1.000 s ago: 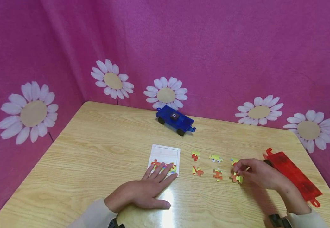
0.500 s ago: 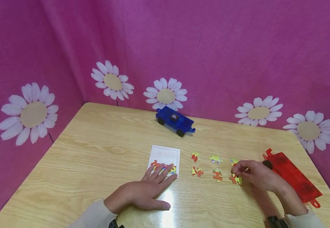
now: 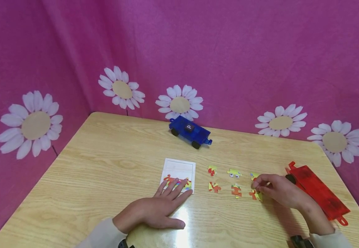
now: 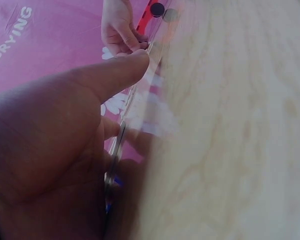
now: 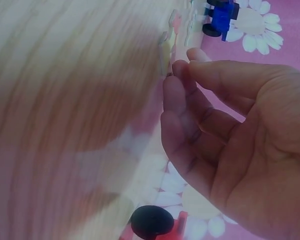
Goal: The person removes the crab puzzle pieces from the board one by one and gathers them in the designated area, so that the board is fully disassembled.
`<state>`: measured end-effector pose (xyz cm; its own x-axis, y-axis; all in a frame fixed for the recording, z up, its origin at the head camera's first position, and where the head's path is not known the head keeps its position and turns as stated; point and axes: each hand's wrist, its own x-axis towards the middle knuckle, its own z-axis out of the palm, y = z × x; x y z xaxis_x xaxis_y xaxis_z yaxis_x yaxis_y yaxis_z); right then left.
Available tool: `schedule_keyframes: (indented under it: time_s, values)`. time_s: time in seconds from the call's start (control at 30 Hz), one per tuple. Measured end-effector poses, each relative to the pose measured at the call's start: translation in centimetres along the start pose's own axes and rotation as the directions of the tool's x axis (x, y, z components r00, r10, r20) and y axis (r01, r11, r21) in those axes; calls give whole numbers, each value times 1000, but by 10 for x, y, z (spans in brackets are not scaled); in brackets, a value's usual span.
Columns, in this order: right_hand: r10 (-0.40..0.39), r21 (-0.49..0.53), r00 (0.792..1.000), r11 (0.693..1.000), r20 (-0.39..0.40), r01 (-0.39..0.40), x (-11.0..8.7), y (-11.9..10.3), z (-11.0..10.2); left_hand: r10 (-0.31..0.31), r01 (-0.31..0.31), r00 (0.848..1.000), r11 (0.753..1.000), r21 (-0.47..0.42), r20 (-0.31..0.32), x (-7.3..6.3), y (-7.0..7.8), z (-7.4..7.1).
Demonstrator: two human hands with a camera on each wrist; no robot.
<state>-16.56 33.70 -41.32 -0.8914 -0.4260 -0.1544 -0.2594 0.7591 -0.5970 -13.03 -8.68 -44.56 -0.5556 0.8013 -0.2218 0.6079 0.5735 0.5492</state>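
Note:
My left hand (image 3: 161, 210) lies with fingers spread, their tips over the lower part of a white puzzle tray (image 3: 178, 165). Joined orange and yellow pieces (image 3: 171, 179) show in that lower part. My right hand (image 3: 280, 189) has its thumb and fingers curled together at the upper edge of a red and yellow puzzle piece (image 3: 255, 195); in the right wrist view the fingertips meet right at a puzzle piece (image 5: 165, 52). Behind the fingers another piece (image 3: 254, 175) is partly hidden. Several loose pieces (image 3: 236, 190) lie in two rows between tray and right hand.
A blue toy wagon (image 3: 190, 131) marked P stands at the back of the wooden table (image 3: 105, 165). A red toy wagon (image 3: 319, 191) lies at the right, close beside my right forearm. Pink cloth (image 3: 229, 62) with daisies hangs behind and at the left.
The puzzle piece under my right fingers has shifted very slightly toward me. The right hand stays nearly in place, and the left hand and tray have not moved.

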Motion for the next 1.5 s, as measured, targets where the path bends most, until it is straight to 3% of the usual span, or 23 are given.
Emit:
schedule_keyframes:
  time_s: [0.2, 0.37, 0.67, 0.9, 1.0, 1.13, 1.23, 1.33, 1.5]
  values:
    - [23, 20, 1000, 1000, -14, -23, 3, -15, 1, 6, -6, 1000, 1000, 8, -14, -2, -1, 1]
    - [-18, -7, 999, 1000, -34, 18, 14, -34, -1, 4, -2, 999, 999, 50, -48, -1, 3, 2]
    - [-102, 15, 995, 995, 17, 102, 53, -75, 12, -23, 34, 997, 986, 166, -67, -6, 16, 2]
    - [-152, 22, 987, 988, 55, 151, 86, -106, 32, -22, 42, 995, 978, 203, -102, -21, 21, 1]
    - [-207, 36, 976, 978, 67, 205, 99, -120, 43, -54, 85, 982, 982, 168, -182, -30, 12, -8]
    - [-284, 39, 954, 959, 97, 282, 112, -137, 58, -109, 146, 949, 984, 104, -297, -37, -11, -29]
    - [-314, 47, 941, 949, 122, 311, 119, -148, 68, -134, 166, 934, 984, 71, -330, -36, -31, -43]
    - [-326, 64, 936, 945, 133, 320, 123, -156, 78, -145, 167, 940, 985, 46, -310, -32, -46, -54]
    - [-316, 86, 937, 948, 152, 306, 128, -169, 93, -182, 180, 962, 983, -26, -204, -24, -61, -65]
